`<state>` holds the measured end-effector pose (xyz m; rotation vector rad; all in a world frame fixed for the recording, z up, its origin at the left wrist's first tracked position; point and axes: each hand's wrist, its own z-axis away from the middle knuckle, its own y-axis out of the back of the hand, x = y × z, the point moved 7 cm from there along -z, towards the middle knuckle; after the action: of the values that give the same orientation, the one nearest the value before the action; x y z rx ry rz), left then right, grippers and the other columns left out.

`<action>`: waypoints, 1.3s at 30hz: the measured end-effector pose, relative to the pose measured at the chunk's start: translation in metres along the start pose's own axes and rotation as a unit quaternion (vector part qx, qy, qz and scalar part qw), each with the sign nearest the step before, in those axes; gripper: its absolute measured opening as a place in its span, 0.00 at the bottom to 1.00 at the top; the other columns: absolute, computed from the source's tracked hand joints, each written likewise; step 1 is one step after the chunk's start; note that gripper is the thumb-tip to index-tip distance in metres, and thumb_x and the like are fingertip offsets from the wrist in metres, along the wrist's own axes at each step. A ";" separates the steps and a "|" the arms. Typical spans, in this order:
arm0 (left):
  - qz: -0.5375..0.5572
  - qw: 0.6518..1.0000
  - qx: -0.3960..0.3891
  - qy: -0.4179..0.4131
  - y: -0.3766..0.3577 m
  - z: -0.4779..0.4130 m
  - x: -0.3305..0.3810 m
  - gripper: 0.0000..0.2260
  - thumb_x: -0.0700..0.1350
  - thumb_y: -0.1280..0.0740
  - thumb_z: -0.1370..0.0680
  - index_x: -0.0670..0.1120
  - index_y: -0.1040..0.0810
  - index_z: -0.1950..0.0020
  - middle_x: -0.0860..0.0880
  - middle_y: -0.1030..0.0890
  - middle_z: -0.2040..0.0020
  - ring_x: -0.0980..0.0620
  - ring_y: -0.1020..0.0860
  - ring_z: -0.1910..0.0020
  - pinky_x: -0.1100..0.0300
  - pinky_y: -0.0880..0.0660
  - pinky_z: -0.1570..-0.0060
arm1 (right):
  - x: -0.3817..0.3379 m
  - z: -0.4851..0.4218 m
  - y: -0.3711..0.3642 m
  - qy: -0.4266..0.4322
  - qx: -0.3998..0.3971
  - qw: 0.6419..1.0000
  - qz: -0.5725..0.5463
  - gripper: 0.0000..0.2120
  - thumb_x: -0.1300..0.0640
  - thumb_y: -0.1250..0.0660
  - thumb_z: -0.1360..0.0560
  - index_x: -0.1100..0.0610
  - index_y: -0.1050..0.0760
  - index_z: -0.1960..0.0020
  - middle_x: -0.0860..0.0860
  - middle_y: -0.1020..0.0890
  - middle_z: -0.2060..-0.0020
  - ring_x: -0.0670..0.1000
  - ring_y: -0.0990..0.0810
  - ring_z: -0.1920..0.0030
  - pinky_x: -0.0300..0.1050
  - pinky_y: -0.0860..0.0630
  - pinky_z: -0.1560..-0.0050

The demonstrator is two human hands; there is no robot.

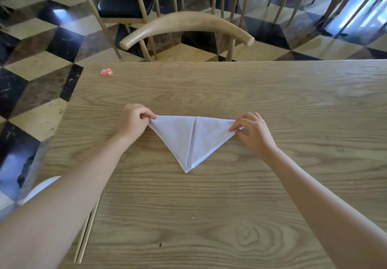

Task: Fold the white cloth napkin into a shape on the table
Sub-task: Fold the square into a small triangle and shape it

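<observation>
The white cloth napkin (193,139) lies flat in the middle of the wooden table (230,206). It is folded into a triangle with its tip pointing toward me and a crease running down its centre. My left hand (134,122) pinches the napkin's far left corner between thumb and fingers. My right hand (254,133) pinches the far right corner the same way. Both corners sit at table level.
A small red and white wrapper (107,72) lies near the table's far left corner. A wooden chair with a curved backrest (186,25) stands against the far edge. More chairs (127,1) stand beyond on the chequered floor. The table's left edge runs close to my left arm.
</observation>
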<state>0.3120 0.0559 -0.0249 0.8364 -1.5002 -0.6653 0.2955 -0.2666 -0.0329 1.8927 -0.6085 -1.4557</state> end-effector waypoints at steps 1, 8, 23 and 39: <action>-0.037 0.999 0.022 0.002 0.003 0.004 0.006 0.16 0.28 0.39 0.35 0.46 0.18 0.64 0.43 0.18 0.56 0.39 0.23 0.52 0.50 0.28 0.50 | -0.001 0.001 -0.001 0.004 0.003 1.000 0.009 0.12 0.72 0.33 0.34 0.57 0.19 0.61 0.50 0.21 0.60 0.53 0.27 0.53 0.57 0.27 0.48; -0.114 0.991 0.013 -0.068 -0.069 0.094 0.106 0.21 0.47 0.47 0.22 0.40 0.30 0.33 0.38 0.32 0.30 0.40 0.34 0.31 0.49 0.46 0.33 | -0.031 0.003 -0.003 0.011 0.076 0.997 0.032 0.15 0.61 0.44 0.31 0.58 0.20 0.54 0.53 0.18 0.54 0.59 0.24 0.51 0.51 0.28 0.46; -0.219 0.975 -0.033 0.005 -0.113 0.143 0.109 0.25 0.49 0.52 0.21 0.37 0.39 0.28 0.38 0.37 0.27 0.42 0.39 0.28 0.48 0.49 0.31 | -0.018 0.009 -0.056 0.040 -0.124 0.955 0.265 0.29 0.42 0.62 0.23 0.50 0.49 0.24 0.45 0.46 0.24 0.46 0.51 0.24 0.45 0.63 0.27; -0.007 0.985 0.149 0.091 -0.008 0.066 0.037 0.19 0.28 0.41 0.29 0.40 0.24 0.41 0.42 0.22 0.43 0.42 0.27 0.42 0.58 0.34 0.42 | -0.108 0.061 -0.103 0.089 -0.127 0.980 0.122 0.27 0.45 0.49 0.23 0.61 0.32 0.31 0.55 0.30 0.30 0.54 0.37 0.28 0.47 0.51 0.27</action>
<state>0.2471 0.0170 -0.0173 1.1061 -1.4461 -0.3663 0.2042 -0.1344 -0.0487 1.6614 -0.5229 -1.1355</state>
